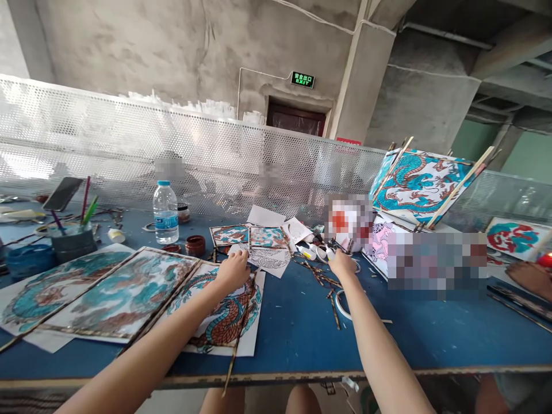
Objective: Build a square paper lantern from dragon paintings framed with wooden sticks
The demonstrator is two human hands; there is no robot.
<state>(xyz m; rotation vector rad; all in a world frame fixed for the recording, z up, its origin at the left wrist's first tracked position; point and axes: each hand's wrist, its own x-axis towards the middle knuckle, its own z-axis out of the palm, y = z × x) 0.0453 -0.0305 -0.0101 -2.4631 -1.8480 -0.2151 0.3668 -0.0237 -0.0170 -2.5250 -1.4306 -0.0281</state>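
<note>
My left hand (234, 269) is closed, its fingers curled down at the edge of a black-and-white line drawing (271, 259). Whatever may be in those fingers is hidden. Below the hand lies a blue and brown dragon painting (224, 319) with dark thin sticks along its edges. My right hand (342, 264) is farther right, fingers drawn together at a small white bottle (330, 253); its grip is partly hidden. Another white bottle with a yellow label (306, 252) lies just left of it. Two small framed paintings (268, 237) lie behind the drawing.
Dark sticks (319, 274) and a white tape roll (342, 305) lie near my right hand. On the left are larger paintings (125, 293), a water bottle (166, 213), paint jars (195, 245) and a brush cup (73, 240). A dragon lantern (425, 184) stands right; another person's hand (529, 279) is beyond.
</note>
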